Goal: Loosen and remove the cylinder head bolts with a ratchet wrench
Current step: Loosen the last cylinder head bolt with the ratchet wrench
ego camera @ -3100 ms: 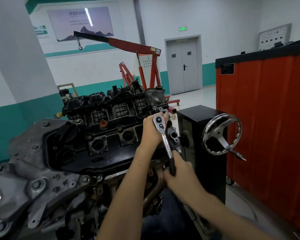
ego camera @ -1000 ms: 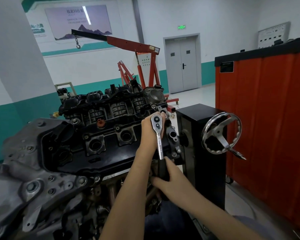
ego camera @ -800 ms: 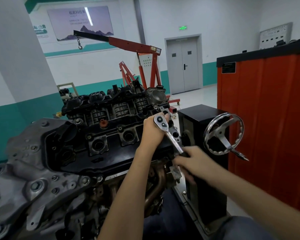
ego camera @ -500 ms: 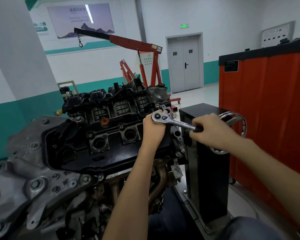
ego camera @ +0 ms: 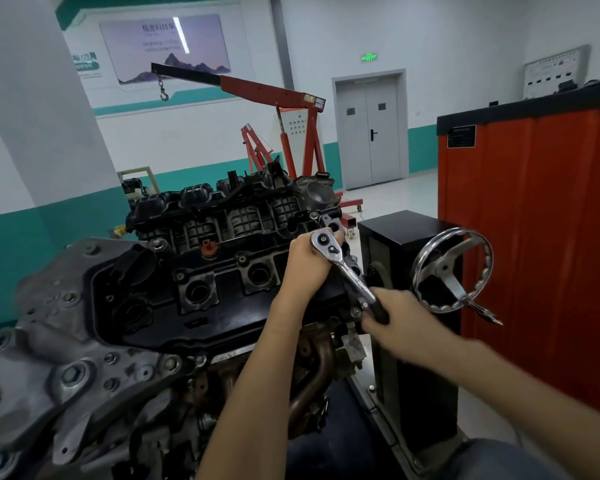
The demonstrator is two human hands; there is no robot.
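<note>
A chrome ratchet wrench (ego camera: 343, 266) sits with its head at the right end of the black cylinder head cover (ego camera: 222, 299) of the engine on a stand. My left hand (ego camera: 307, 261) grips the ratchet head from the left and holds it down on a bolt that is hidden under it. My right hand (ego camera: 400, 322) grips the black handle end, low and to the right of the head; it is blurred. The handle slants down to the right. Several small bolts (ego camera: 180, 276) show along the cover.
A black stand box (ego camera: 409, 306) with a chrome handwheel (ego camera: 452, 271) is just right of the wrench. A tall red cabinet (ego camera: 541, 244) stands further right. A red engine crane (ego camera: 284, 133) is behind the engine. The grey timing cover (ego camera: 59, 358) fills the lower left.
My right hand swung the handle from low near me out to the right and up, and has now brought it back down towards me. My left hand stayed on the ratchet head.
</note>
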